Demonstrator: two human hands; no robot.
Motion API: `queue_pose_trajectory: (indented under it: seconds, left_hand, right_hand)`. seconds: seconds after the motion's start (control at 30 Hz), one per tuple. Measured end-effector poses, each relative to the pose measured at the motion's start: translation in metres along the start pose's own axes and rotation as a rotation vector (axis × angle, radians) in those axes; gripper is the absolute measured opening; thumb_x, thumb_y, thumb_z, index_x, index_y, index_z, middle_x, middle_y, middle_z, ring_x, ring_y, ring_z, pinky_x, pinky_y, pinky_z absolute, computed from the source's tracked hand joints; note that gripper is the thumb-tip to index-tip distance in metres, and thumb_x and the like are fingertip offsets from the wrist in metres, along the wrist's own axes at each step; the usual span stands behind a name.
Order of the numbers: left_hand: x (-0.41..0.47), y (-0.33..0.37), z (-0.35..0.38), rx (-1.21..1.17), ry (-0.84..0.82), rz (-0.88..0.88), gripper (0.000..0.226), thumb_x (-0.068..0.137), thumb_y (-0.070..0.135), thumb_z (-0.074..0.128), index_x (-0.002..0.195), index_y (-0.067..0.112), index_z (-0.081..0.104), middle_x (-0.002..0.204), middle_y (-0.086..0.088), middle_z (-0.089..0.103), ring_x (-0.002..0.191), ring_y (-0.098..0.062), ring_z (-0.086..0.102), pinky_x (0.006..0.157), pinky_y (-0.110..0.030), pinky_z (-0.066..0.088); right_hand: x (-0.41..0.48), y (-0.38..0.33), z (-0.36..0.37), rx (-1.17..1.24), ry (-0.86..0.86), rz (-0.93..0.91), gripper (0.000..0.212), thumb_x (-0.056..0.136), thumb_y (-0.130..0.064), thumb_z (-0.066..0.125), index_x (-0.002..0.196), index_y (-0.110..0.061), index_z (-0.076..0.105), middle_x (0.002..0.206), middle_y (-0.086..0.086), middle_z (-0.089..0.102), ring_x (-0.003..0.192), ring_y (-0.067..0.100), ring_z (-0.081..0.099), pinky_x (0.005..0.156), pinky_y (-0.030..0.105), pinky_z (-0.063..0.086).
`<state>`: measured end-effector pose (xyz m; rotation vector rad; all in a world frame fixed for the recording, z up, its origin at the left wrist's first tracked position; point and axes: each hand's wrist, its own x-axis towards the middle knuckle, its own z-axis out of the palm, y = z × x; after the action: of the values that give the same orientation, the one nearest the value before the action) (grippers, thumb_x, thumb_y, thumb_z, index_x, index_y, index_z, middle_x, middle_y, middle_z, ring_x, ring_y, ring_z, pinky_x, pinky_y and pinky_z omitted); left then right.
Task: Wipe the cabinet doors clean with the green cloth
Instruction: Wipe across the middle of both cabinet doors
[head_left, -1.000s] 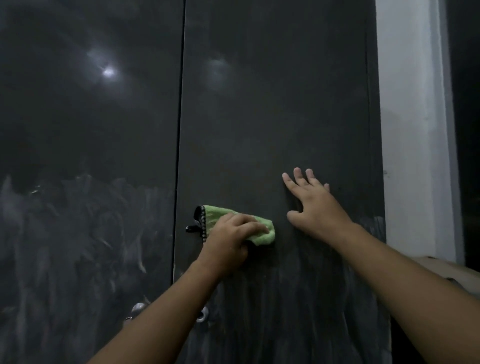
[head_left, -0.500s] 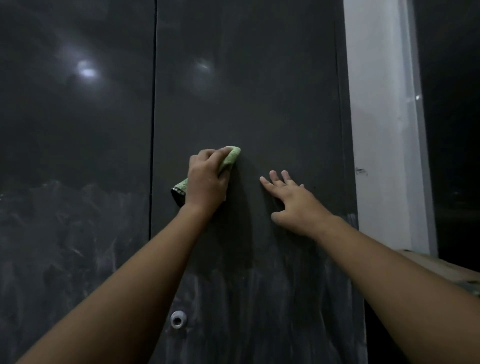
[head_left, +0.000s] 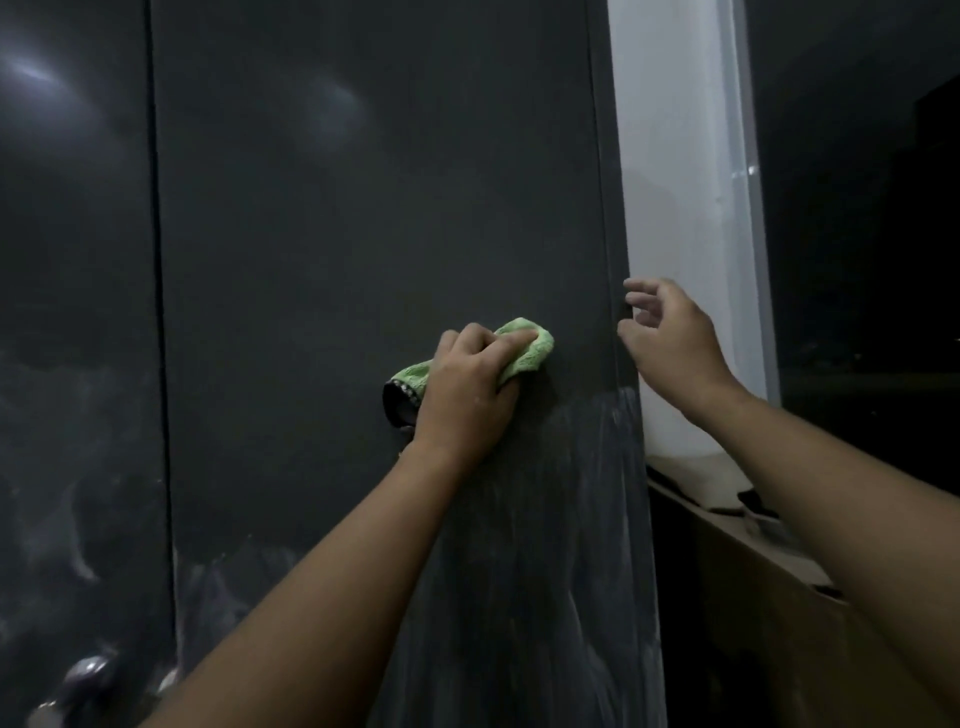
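Fingers of left hand (head_left: 467, 400) clamped on green cloth (head_left: 530, 349) | long axis lower-left to upper-right | right hand (head_left: 675, 348) loosely curled, empty

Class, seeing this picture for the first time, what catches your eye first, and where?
The bright green cloth, gripped by the left hand and pressed on the dark cabinet door near the picture's middle. Next comes the pale wall strip right of the door, with the right hand by the door's edge, and the whitish smears lower on the door.
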<state>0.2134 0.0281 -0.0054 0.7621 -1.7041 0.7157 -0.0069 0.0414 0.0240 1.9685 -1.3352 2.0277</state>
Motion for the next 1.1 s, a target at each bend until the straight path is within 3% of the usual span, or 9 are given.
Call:
queue_pose_trajectory:
  seconds: [0.1, 0.2, 0.3, 0.47, 0.6, 0.73, 0.9, 0.97, 1.1]
  left_hand:
    - [0.007, 0.022, 0.022, -0.017, -0.05, 0.059, 0.042, 0.087, 0.017, 0.068, 0.128, 0.024, 0.066, 0.099, -0.001, 0.054, 0.09, -0.016, 0.038, 0.079, -0.03, 0.038]
    - [0.012, 0.038, 0.044, -0.025, -0.066, 0.091, 0.04, 0.089, 0.02, 0.065, 0.129, 0.023, 0.065, 0.101, -0.004, 0.056, 0.092, -0.022, 0.043, 0.08, -0.033, 0.039]
    - [0.009, 0.051, 0.063, 0.001, -0.093, 0.151, 0.038, 0.087, 0.02, 0.065, 0.126, 0.02, 0.067, 0.101, -0.006, 0.057, 0.091, -0.027, 0.046, 0.078, -0.037, 0.041]
    - [0.001, 0.06, 0.077, 0.095, -0.13, 0.223, 0.04, 0.083, 0.017, 0.067, 0.123, 0.018, 0.066, 0.103, -0.008, 0.057, 0.091, -0.029, 0.047, 0.077, -0.04, 0.04]
    - [-0.024, 0.067, 0.084, 0.181, -0.261, 0.405, 0.041, 0.075, 0.018, 0.07, 0.116, 0.017, 0.068, 0.101, -0.009, 0.056, 0.089, -0.03, 0.048, 0.071, -0.04, 0.044]
    - [-0.053, 0.066, 0.082, 0.236, -0.405, 0.516, 0.042, 0.072, 0.023, 0.068, 0.114, 0.022, 0.069, 0.099, -0.005, 0.054, 0.087, -0.026, 0.046, 0.068, -0.036, 0.04]
    - [-0.045, 0.054, 0.057, 0.265, -0.552, 0.652, 0.046, 0.078, 0.022, 0.07, 0.124, 0.025, 0.066, 0.105, -0.005, 0.055, 0.094, -0.026, 0.05, 0.075, -0.039, 0.045]
    - [-0.031, 0.049, 0.044, 0.278, -0.486, 0.61, 0.045, 0.081, 0.024, 0.069, 0.126, 0.024, 0.065, 0.108, -0.007, 0.056, 0.096, -0.026, 0.051, 0.076, -0.039, 0.046]
    - [0.007, 0.037, 0.027, 0.257, -0.275, 0.283, 0.041, 0.089, 0.032, 0.057, 0.129, 0.026, 0.062, 0.111, -0.007, 0.057, 0.096, -0.028, 0.05, 0.079, -0.044, 0.048]
  right_hand:
    - [0.001, 0.016, -0.002, -0.084, -0.045, 0.067, 0.05, 0.099, -0.025, 0.058, 0.147, -0.018, 0.043, 0.139, 0.008, 0.053, 0.126, 0.023, 0.053, 0.106, 0.042, 0.047]
    - [0.0, 0.031, -0.009, 0.013, -0.179, 0.151, 0.031, 0.102, -0.024, 0.056, 0.132, -0.017, 0.06, 0.117, 0.013, 0.067, 0.097, 0.022, 0.068, 0.08, 0.035, 0.061]
    - [0.001, 0.036, -0.017, 0.027, -0.181, 0.161, 0.022, 0.103, -0.022, 0.055, 0.111, -0.009, 0.071, 0.102, 0.014, 0.072, 0.085, 0.024, 0.073, 0.064, 0.026, 0.061]
    - [0.006, 0.033, -0.019, 0.061, -0.204, 0.178, 0.025, 0.102, -0.024, 0.059, 0.106, -0.003, 0.071, 0.1, 0.017, 0.072, 0.092, 0.027, 0.072, 0.069, 0.027, 0.062]
    - [0.007, 0.039, -0.014, 0.078, -0.183, 0.18, 0.029, 0.102, -0.024, 0.058, 0.11, 0.002, 0.069, 0.103, 0.021, 0.071, 0.091, 0.028, 0.073, 0.067, 0.024, 0.062]
    - [0.001, 0.052, -0.001, 0.123, -0.105, 0.18, 0.023, 0.101, -0.025, 0.059, 0.115, -0.009, 0.068, 0.102, 0.014, 0.071, 0.093, 0.03, 0.072, 0.075, 0.036, 0.063]
    - [-0.015, 0.067, 0.005, 0.169, -0.139, 0.184, 0.034, 0.102, -0.023, 0.057, 0.135, -0.016, 0.06, 0.111, 0.009, 0.07, 0.101, 0.025, 0.069, 0.082, 0.043, 0.062]
    - [-0.02, 0.069, 0.003, 0.188, -0.168, 0.198, 0.035, 0.102, -0.021, 0.057, 0.137, -0.017, 0.058, 0.114, 0.009, 0.07, 0.104, 0.024, 0.069, 0.085, 0.043, 0.062]
    - [-0.028, 0.074, 0.002, 0.254, -0.178, 0.238, 0.037, 0.102, -0.015, 0.057, 0.139, -0.015, 0.058, 0.114, 0.009, 0.071, 0.103, 0.021, 0.069, 0.088, 0.039, 0.06]
